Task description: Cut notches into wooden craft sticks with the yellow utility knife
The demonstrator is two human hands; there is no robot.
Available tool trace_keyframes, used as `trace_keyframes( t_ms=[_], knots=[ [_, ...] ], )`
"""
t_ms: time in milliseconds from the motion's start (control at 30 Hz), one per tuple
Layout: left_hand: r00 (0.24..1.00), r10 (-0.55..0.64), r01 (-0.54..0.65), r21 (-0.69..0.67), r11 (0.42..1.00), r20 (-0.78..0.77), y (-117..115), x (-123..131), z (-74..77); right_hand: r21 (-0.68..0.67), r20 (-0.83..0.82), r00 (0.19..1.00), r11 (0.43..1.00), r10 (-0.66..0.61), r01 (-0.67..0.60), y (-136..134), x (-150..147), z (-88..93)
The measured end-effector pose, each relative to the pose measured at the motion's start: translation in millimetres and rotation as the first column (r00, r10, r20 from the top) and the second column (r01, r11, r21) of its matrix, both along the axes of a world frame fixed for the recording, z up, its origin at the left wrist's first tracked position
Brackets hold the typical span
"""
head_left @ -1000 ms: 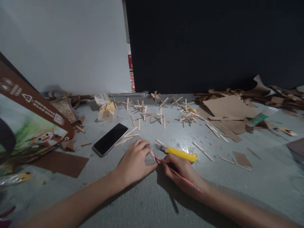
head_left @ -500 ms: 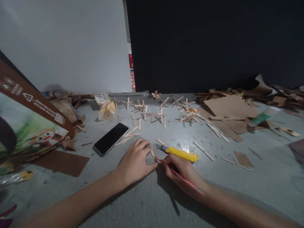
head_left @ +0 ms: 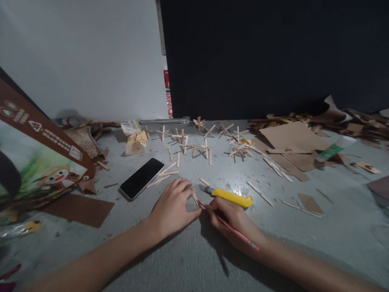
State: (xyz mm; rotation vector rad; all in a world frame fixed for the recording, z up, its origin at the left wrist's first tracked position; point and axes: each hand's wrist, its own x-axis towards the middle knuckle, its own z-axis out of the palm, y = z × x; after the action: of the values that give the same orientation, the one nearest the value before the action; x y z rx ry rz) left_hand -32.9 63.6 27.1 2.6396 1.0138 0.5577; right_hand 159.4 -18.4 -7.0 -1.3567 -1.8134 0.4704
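Observation:
My left hand [head_left: 174, 205] rests on the table, its thumb and fingers closed around the ends of a small wooden craft stick [head_left: 195, 199]. In my right hand [head_left: 232, 221] is a slim pink pencil [head_left: 238, 233], gripped as for writing, with its tip touching the stick near its lower end. Just beyond my right hand lies a yellow utility knife [head_left: 232, 197] with its blade out, pointing left. Another loose craft stick [head_left: 207, 183] lies by the blade. Left of my left hand is a black-screened phone [head_left: 142, 178], with several loose sticks beside it.
Small crossed-stick shapes [head_left: 206, 149] stand farther back. Cardboard sheets [head_left: 291, 140] and a glue stick [head_left: 336, 149] lie at the right, near a pile of brown scraps. A printed paper bag [head_left: 45, 158] stands at the left beside a brown cardboard piece [head_left: 80, 209].
The view has shifted very slightly. Both hands keep nearly the same place, the pencil tip still at the stick.

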Motion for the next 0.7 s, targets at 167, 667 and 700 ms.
trace_keyframes(
  t_ms=[167, 667, 700],
  knots=[
    [1.0, 0.002, -0.002, -0.007, 1.0, 0.006, 0, 0, 0.3, -0.01, 0.005, 1.0, 1.0, 0.016, -0.016, -1, 2, 4.1],
    [0.988, 0.016, 0.013, 0.184, 0.983, -0.152, -9, 1, -7.3, -0.044, -0.124, 0.992, 0.999, -0.01, 0.005, 0, 8, 7.1],
    [0.984, 0.028, 0.008, 0.197, 0.98, -0.178, -11, 1, -7.6, -0.055, -0.146, 0.989, 0.998, 0.023, -0.031, 1, 10, 10.0]
  ],
)
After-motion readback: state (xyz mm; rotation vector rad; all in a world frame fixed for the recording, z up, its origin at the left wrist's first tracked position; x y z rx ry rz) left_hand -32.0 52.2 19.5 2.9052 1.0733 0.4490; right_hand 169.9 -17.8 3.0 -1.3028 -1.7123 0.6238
